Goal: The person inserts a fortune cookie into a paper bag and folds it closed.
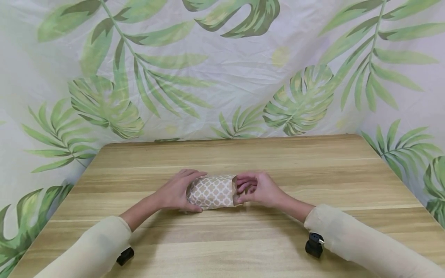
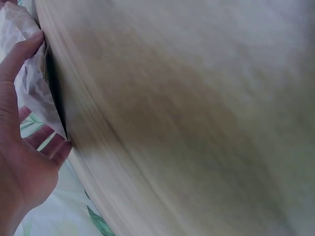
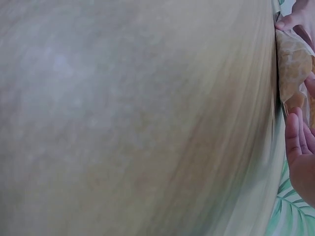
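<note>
A tan paper bag (image 1: 213, 191) with a white lattice print lies on its side at the middle of the wooden table (image 1: 222, 247). Its mouth faces right and gapes a little. My left hand (image 1: 179, 191) grips the left end, thumb along the near side and fingers over the far side. At the mouth is my right hand (image 1: 262, 190), its loosely bent fingers at the rim and its thumb by the lower edge. In the right wrist view, fingertips touch the bag (image 3: 294, 61) near its opening. What the bag contains is hidden.
Behind the table hangs a pale cloth (image 1: 240, 81) printed with green leaves. The table's far edge runs along its foot. Black devices sit under both cuffs, one at the left wrist (image 1: 125, 256) and one at the right wrist (image 1: 314, 245).
</note>
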`<act>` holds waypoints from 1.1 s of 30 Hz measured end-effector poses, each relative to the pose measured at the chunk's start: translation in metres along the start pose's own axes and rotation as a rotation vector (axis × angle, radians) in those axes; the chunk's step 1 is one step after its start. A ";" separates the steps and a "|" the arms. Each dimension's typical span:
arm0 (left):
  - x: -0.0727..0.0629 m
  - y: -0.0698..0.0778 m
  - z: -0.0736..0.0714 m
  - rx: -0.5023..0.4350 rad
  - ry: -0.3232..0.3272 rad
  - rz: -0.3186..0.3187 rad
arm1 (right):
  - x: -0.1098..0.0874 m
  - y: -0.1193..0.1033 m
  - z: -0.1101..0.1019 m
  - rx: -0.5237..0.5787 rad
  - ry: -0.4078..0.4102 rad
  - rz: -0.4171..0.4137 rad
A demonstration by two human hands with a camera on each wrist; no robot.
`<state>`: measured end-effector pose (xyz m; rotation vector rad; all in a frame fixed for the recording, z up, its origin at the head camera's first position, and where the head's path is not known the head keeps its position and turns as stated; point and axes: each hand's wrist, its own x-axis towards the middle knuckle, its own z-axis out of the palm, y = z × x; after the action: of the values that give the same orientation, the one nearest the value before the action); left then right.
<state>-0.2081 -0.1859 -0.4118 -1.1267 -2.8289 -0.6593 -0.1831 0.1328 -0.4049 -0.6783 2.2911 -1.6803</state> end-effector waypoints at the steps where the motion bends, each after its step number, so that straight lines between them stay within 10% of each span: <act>1: 0.000 0.000 0.000 -0.007 0.000 -0.001 | 0.000 0.000 0.001 -0.007 0.003 0.001; 33: -0.001 0.005 -0.002 -0.089 0.007 -0.051 | 0.011 0.000 0.024 -0.020 0.030 -0.053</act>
<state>-0.2048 -0.1840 -0.4080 -1.0646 -2.8571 -0.7981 -0.1822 0.1073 -0.4121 -0.7283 2.3335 -1.7039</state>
